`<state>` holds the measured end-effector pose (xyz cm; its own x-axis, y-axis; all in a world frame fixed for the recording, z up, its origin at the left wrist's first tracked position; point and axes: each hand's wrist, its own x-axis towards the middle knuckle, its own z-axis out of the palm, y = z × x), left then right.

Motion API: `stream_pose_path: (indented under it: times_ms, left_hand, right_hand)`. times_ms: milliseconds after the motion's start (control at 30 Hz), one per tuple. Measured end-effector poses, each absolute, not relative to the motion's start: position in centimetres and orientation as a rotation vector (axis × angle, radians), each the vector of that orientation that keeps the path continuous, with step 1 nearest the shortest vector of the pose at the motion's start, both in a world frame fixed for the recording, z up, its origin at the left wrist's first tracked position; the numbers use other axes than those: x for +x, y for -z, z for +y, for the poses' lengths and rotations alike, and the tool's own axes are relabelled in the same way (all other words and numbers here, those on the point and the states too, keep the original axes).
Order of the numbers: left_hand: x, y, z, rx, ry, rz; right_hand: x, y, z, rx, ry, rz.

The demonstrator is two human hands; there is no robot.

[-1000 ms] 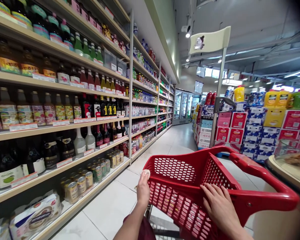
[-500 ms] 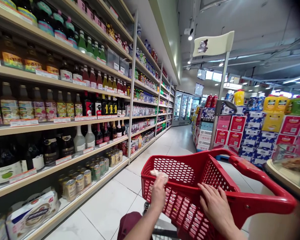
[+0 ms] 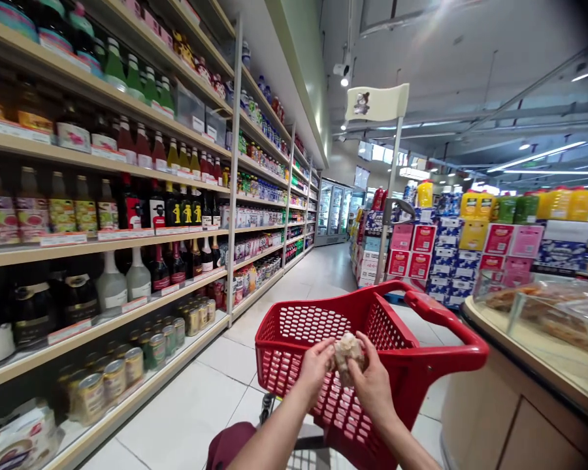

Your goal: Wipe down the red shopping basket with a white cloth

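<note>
Supermarket aisle with white tiled floor (image 3: 210, 405). Lower centre: left hand (image 3: 316, 369) and right hand (image 3: 372, 388), fingers curled narrow, pinching a pale crumpled wad (image 3: 347, 352) between them, above the near rim of a red trolley (image 3: 294, 329). Wooden counter (image 3: 494, 411) close at lower right. Bottle shelves (image 3: 127, 225) along the left; stacked cartons (image 3: 445, 261) at centre right and fridges (image 3: 334, 209) farther back

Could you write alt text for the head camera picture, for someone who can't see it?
The left hand and right hand together hold a small pale crumpled wad over a red shopping cart in a supermarket aisle. Shelves of bottles line the left; stacked cartons and a counter stand on the right.
</note>
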<state>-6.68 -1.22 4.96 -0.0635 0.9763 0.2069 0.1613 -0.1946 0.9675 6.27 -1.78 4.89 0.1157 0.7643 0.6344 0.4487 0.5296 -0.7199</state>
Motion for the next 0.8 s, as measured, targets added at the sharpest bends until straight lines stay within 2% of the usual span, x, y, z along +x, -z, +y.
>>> stream_pose_path:
  times_ms: [67,200,333,433,533,700,800]
  left_hand:
    - [-7.1,-5.0,0.3,1.591,-1.229,1.561]
    - [-7.3,-4.0,2.5,1.807,-0.949,1.737]
    - [-6.9,-3.5,2.6,1.954,-0.763,1.793]
    - [-6.6,-3.6,2.1,2.025,-0.62,1.868]
    - [-6.7,-3.7,1.6,2.054,-0.555,1.936]
    - [-6.9,-3.5,1.0,2.123,-0.512,1.996]
    - [-6.6,-3.6,0.6,2.126,-0.521,2.021]
  right_hand:
    - [8.8,-6.4,-0.7,-1.161,-0.212,-1.507]
    - [14.3,-8.5,2.4,-1.375,0.199,-1.766]
    - [13.6,-6.7,4.0,-1.388,0.562,-1.966]
    - [11.3,-4.9,4.2,-1.264,0.61,-2.13]
    - [14.0,-5.0,4.5,-1.09,0.615,-2.268]
    - [26.0,-7.0,4.3,-1.175,0.734,-1.857]
    - [25.3,-6.1,3.8,-1.225,0.751,-1.714]
